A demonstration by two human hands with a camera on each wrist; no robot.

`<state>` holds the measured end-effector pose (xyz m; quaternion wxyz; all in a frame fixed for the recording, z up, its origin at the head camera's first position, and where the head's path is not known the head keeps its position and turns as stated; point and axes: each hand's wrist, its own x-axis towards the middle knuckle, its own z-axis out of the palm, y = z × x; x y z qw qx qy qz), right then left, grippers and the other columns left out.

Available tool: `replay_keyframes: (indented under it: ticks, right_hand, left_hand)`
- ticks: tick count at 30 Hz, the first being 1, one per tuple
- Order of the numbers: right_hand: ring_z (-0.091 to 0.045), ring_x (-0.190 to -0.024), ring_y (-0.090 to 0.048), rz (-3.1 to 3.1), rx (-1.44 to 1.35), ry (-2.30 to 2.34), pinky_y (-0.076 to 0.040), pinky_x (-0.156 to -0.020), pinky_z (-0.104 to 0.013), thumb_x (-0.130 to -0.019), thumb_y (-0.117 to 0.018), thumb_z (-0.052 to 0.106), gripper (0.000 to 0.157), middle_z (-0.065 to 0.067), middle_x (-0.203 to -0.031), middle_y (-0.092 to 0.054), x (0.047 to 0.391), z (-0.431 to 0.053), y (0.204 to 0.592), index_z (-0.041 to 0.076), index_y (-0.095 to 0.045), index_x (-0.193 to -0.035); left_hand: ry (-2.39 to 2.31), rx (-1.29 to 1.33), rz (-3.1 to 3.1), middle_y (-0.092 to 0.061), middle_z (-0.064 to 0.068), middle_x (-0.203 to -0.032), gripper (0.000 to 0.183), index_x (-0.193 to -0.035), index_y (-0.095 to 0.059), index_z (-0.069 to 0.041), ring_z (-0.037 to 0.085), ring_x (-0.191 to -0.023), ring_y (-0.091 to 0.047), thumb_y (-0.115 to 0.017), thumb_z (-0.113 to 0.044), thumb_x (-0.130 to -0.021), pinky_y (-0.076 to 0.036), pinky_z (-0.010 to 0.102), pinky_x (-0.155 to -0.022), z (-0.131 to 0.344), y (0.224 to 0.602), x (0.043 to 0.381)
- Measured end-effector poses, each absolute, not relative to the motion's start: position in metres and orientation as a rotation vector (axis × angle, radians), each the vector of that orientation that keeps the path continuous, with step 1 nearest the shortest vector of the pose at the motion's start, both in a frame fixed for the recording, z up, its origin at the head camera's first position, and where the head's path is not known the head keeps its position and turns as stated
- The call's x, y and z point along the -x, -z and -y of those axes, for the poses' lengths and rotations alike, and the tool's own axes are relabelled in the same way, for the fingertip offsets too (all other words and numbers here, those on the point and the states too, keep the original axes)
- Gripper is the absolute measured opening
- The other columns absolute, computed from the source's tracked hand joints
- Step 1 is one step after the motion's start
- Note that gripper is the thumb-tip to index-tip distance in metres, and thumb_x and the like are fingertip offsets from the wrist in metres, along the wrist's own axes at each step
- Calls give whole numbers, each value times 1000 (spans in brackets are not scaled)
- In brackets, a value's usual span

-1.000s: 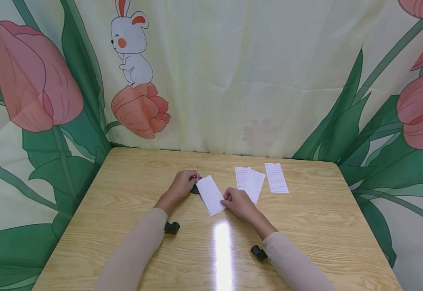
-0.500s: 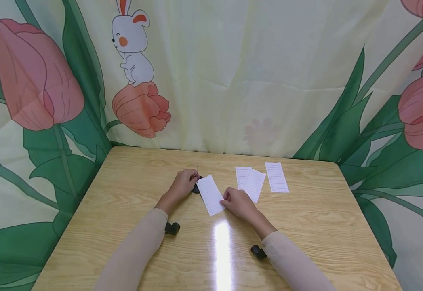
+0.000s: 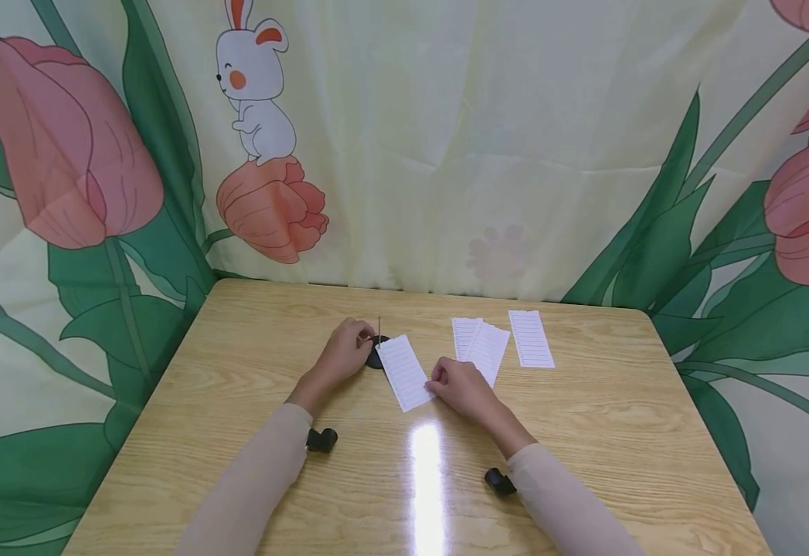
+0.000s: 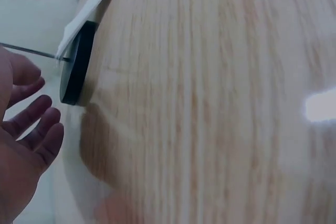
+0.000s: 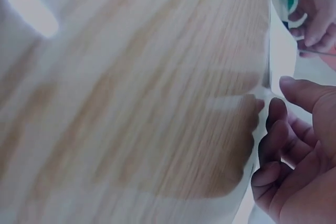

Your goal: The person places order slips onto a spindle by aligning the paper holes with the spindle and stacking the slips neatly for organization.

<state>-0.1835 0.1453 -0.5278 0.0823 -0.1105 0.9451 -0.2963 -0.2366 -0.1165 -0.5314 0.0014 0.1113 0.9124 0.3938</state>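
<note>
A receipt spike, with a round black base [image 3: 374, 357] and a thin upright rod [image 3: 379, 327], stands on the table. Lined white paper slips [image 3: 404, 372] lie slanted against it, their upper left corner at the rod. How many are stacked cannot be told. My left hand [image 3: 345, 349] is just left of the rod, fingers loosely bent and holding nothing; the left wrist view shows its thumb [image 4: 23, 70] close to the rod but apart. My right hand [image 3: 461, 388] pinches the lower right corner of the slips between thumb [image 5: 294, 88] and index finger.
Two overlapping lined slips [image 3: 489, 349] lie behind the right hand, and another slip [image 3: 531, 339] is farther right. All rest on a wooden table [image 3: 237, 371]. A printed curtain [image 3: 404, 154] hangs along its back edge. Black wrist cameras [image 3: 322, 440] jut from both sleeves.
My left hand has let go near the rod and drawn slightly left, baring more of the black base. The slips lie at nearly the same slant, and the right hand stays at their corner.
</note>
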Motion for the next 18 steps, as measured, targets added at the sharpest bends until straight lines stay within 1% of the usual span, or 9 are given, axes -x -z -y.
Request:
replay_keyframes:
  ticks: [6,10,15,18]
  right_hand:
    - [-11,-66,-54,-2832,316,949,-45,-62,-27,-94,-76,24,14,5,-73,-62,186,-159,525,15,-66,-92]
    - [-12,-71,-57,-2846,287,981,-47,-66,-29,-94,-76,23,15,2,-79,-65,189,-172,522,12,-66,-97]
    - [-14,-78,-61,-2865,234,1044,-49,-70,-30,-94,-76,24,19,-2,-90,-68,192,-194,518,9,-68,-102]
    - [-17,-83,-63,-2881,212,1075,-51,-72,-30,-95,-75,25,24,-5,-96,-69,193,-211,517,7,-68,-109]
  left_hand:
    - [-1239,-353,-2832,-61,13,-123,31,-125,-66,-5,26,-103,-58,-68,-11,-95,-52,45,-91,123,535,233]
    - [-1240,-390,-2816,-61,14,-127,39,-131,-63,-5,28,-106,-58,-71,-12,-94,-51,46,-95,125,538,232]
    - [-1219,-413,-2781,-59,13,-135,49,-139,-59,-8,30,-116,-59,-74,-14,-93,-50,49,-102,126,539,230]
    - [-1218,-431,-2766,-59,13,-138,54,-141,-58,-8,32,-120,-59,-76,-14,-91,-49,50,-104,127,538,229]
